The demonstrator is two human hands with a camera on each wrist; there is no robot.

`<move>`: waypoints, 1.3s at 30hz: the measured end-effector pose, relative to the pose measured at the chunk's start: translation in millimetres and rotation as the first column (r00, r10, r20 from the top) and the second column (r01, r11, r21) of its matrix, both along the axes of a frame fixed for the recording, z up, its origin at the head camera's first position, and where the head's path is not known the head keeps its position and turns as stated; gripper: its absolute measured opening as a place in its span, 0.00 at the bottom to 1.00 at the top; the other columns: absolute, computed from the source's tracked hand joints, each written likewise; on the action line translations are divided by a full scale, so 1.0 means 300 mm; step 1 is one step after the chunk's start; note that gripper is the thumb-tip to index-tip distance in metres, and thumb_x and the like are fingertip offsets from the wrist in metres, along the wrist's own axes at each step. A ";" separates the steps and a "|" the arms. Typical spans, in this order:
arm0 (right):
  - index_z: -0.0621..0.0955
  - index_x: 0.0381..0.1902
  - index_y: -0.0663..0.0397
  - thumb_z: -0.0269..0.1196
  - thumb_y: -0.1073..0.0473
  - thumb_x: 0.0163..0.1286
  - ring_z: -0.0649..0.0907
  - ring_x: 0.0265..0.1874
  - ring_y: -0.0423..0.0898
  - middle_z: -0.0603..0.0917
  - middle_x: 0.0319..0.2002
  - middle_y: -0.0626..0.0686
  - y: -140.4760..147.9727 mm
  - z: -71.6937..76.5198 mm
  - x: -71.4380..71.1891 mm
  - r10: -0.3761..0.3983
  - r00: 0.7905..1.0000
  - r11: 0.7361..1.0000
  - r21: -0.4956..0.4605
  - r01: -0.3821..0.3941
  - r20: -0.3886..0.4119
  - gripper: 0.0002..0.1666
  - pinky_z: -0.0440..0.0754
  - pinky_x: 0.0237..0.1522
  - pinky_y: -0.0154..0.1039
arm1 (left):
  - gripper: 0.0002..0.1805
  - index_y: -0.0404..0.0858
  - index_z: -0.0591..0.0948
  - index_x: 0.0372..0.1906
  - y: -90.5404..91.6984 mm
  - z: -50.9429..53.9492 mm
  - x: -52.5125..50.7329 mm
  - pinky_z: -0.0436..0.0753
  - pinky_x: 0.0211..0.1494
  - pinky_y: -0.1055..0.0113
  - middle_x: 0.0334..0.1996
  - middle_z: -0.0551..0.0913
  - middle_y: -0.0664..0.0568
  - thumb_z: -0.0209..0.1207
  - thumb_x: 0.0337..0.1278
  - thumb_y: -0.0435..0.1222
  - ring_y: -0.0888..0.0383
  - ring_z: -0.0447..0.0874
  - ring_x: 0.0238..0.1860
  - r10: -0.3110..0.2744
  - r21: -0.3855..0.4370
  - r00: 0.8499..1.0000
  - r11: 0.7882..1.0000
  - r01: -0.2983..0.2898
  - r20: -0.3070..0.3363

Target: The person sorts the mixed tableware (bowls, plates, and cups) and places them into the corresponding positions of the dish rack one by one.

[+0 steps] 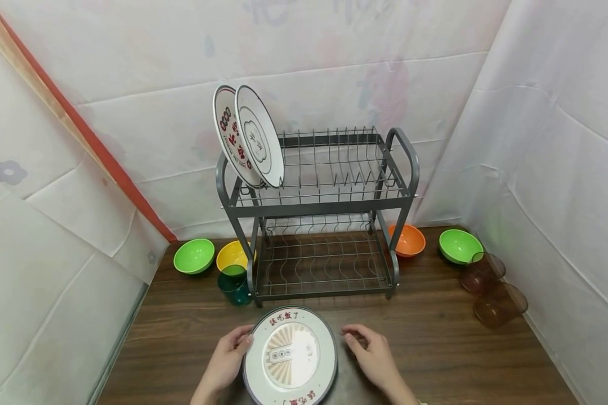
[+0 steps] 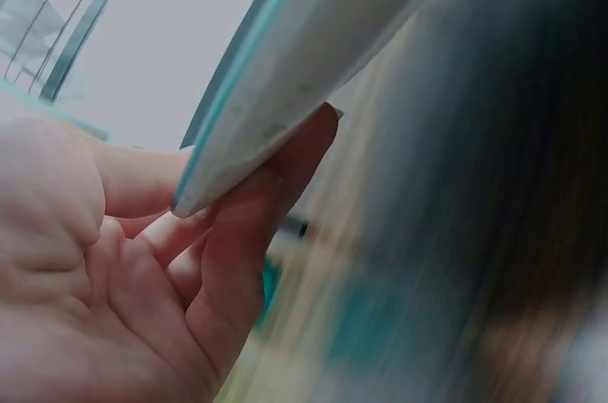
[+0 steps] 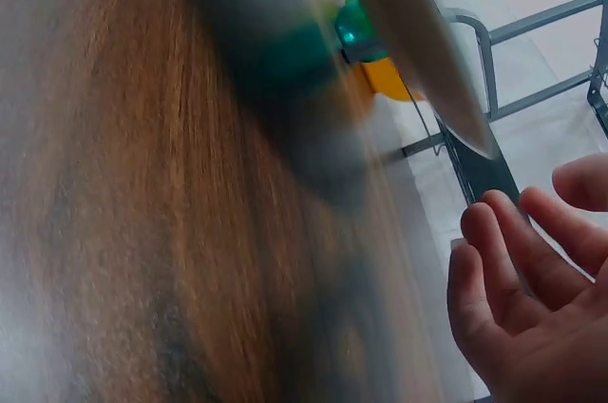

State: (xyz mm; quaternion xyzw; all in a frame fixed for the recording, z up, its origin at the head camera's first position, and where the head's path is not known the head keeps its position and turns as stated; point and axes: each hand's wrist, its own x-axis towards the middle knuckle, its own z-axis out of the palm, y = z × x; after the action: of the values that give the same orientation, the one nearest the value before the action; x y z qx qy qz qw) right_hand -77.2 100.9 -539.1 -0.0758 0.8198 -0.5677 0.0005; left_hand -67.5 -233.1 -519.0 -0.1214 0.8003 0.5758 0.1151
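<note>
A white plate (image 1: pixel 255 360) with a dark rim, red characters and a fan-like centre pattern is held off the table at the front. My left hand (image 1: pixel 227 359) pinches its left edge, thumb on top and fingers beneath, as the left wrist view shows with the plate's underside (image 2: pixel 285 80). Just off the plate's right edge is my right hand (image 1: pixel 375 355), its fingers loosely bent around nothing. In the right wrist view, a gap separates the right hand (image 3: pixel 537 289) from the plate's edge (image 3: pixel 427 51).
Behind stands a two-tier dish rack (image 1: pixel 324 209), two plates (image 1: pixel 258 138) upright in its top left. Left of it are a green bowl (image 1: pixel 195 256), yellow bowl (image 1: pixel 231 256) and teal cup (image 1: pixel 235 287); to the right, an orange bowl (image 1: pixel 410 241), green bowl (image 1: pixel 460 246) and two brownish cups (image 1: pixel 500 306).
</note>
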 end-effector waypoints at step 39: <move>0.75 0.54 0.81 0.67 0.66 0.64 0.88 0.34 0.49 0.87 0.38 0.63 0.101 0.069 -0.040 0.258 0.920 0.966 -0.056 -0.253 0.296 0.26 0.85 0.36 0.38 | 0.22 0.33 0.72 0.66 0.125 0.020 -0.010 0.81 0.32 0.64 0.50 0.84 0.43 0.56 0.70 0.33 0.50 0.82 0.38 -0.224 0.280 0.971 0.930 0.237 -0.077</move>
State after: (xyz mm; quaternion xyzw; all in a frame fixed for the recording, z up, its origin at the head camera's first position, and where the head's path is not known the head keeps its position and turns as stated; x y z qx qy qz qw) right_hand -89.2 131.3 -518.5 -0.0946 0.7884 -0.5745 0.1986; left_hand -70.3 -195.7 -513.1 0.0041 0.7190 0.6711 0.1807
